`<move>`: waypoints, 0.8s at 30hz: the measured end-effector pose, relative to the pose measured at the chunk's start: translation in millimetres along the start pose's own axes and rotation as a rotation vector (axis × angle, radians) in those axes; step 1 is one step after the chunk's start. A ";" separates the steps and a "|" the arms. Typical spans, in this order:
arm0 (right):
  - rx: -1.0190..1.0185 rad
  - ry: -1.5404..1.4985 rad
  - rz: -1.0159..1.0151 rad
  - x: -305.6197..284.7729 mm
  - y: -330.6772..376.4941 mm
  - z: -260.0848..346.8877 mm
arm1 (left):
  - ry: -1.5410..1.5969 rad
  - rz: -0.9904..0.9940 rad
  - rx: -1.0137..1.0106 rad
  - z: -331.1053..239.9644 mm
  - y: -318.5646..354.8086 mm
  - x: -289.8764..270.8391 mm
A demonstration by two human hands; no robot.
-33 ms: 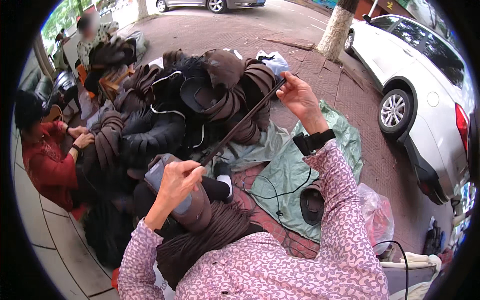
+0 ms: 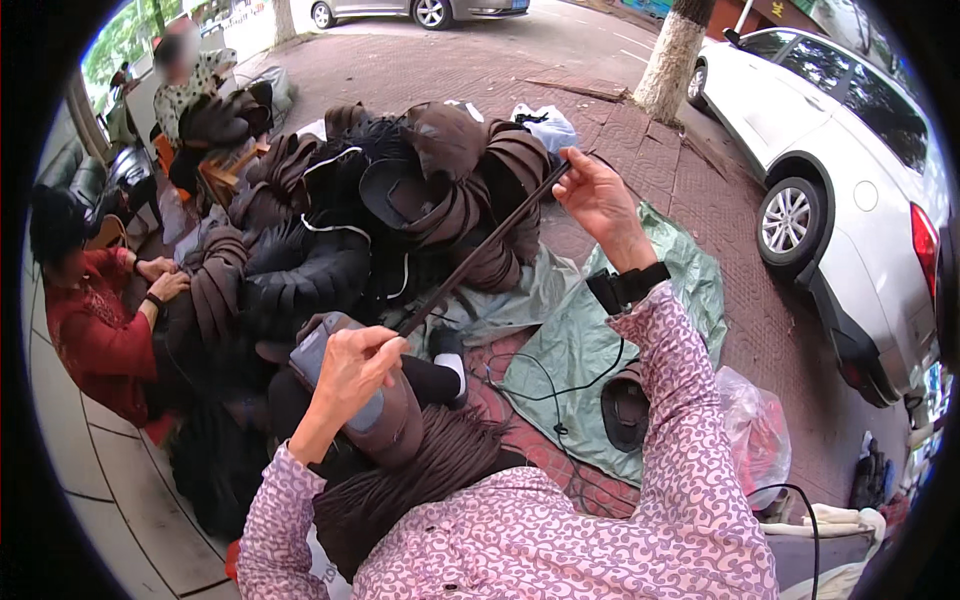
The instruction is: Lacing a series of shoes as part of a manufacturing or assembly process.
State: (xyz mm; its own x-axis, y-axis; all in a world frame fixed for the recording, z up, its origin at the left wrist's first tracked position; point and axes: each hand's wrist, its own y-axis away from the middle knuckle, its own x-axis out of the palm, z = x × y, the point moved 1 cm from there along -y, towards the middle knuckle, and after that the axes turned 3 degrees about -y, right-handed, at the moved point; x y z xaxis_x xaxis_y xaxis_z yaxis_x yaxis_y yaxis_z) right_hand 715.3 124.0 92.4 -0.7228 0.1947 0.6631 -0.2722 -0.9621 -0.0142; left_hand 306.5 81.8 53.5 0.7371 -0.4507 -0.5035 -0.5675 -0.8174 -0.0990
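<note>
Stretched taut between my hands is a narrow dark brown strip (image 2: 480,252), slanting up from left to right. My left hand (image 2: 350,375) pinches its lower end between thumb and fingers, and my right hand (image 2: 600,208) pinches its upper end, raised higher and farther away. Below my left hand a brown cap (image 2: 392,425) with a blue-grey piece on it rests on my lap. A thick bundle of thin brown strips (image 2: 410,485) lies across my lap beside it.
A big heap of brown and black caps (image 2: 440,190) fills the ground ahead. At left sits a co-worker in red (image 2: 100,330), another person farther back (image 2: 195,95). Green sheeting (image 2: 560,370) with a dark cap (image 2: 625,410) and black cable lies right, near a parked white car (image 2: 840,150).
Both my hands have sunk very slightly with the strip, which stays taut between them. Both pinches hold as before.
</note>
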 end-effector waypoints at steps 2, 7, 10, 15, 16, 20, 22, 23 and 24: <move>-0.029 0.007 0.027 1.2 3.7 1.5 | -0.022 -0.006 0.010 1.6 1.8 -6.8; -0.062 0.066 0.095 13.2 13.7 0.3 | -0.011 0.061 -0.133 0.3 14.7 -22.8; -0.068 0.111 0.133 24.9 20.8 -5.3 | 0.084 0.093 -0.241 2.1 26.2 -34.4; -0.043 0.097 0.177 41.6 24.4 -9.6 | 0.352 0.023 -0.346 8.8 50.4 -47.4; -0.044 0.081 0.182 43.3 23.4 -9.1 | 0.348 -0.008 -0.335 10.3 54.5 -48.9; -0.011 0.034 0.211 47.4 19.8 -6.1 | 0.264 -0.168 -0.328 13.2 77.5 -57.8; -0.007 0.030 0.228 49.3 16.6 -5.2 | 0.232 -0.258 -0.307 17.4 87.4 -67.7; -0.017 0.027 0.225 50.2 15.1 -4.9 | 0.197 -0.292 -0.315 20.6 93.6 -73.4; -0.036 0.025 0.220 51.5 14.1 -4.1 | 0.162 -0.342 -0.347 23.6 100.7 -78.5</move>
State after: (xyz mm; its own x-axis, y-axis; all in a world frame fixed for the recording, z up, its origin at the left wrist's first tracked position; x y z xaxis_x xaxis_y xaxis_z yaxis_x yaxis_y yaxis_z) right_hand 671.7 121.3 123.2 -0.7829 -0.0140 0.6220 -0.1283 -0.9746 -0.1834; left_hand 182.9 43.3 62.7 0.9223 -0.1637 -0.3502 -0.1487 -0.9864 0.0695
